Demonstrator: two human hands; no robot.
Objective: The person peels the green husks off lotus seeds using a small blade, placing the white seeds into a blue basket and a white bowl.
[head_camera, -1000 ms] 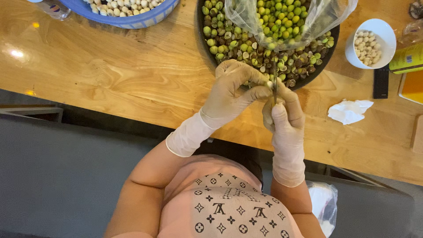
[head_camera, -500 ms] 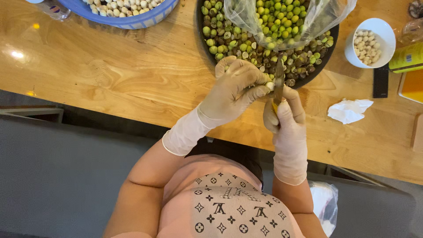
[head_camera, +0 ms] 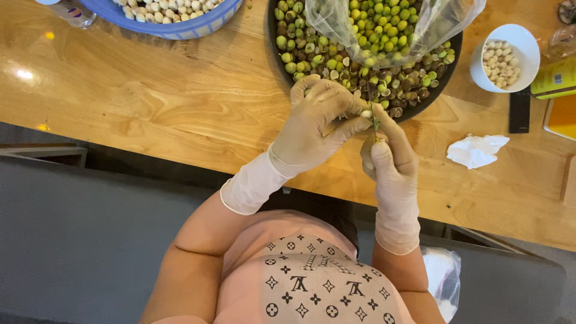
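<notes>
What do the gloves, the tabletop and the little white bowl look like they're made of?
The gloves, seen on the left hand and right hand, look like thin latex or similar rubber: cream, matte, wrinkled. The tabletop seems varnished wood, with visible grain and glossy highlights. The white bowl looks smooth and glossy, ceramic or plastic; I cannot tell which.

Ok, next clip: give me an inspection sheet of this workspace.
Surface: wooden table, glare spots at left.
Job's things: dark tray of green and brown seeds; clear bag of green seeds on it; pale seed; small blade.
Clutter: blue basket, white bowl, crumpled tissue.
Grippers: left hand gloved, pinching the seed; right hand gloved, holding the blade.
Cables: nothing seen.
Surroundings: grey floor below the table edge.
</notes>
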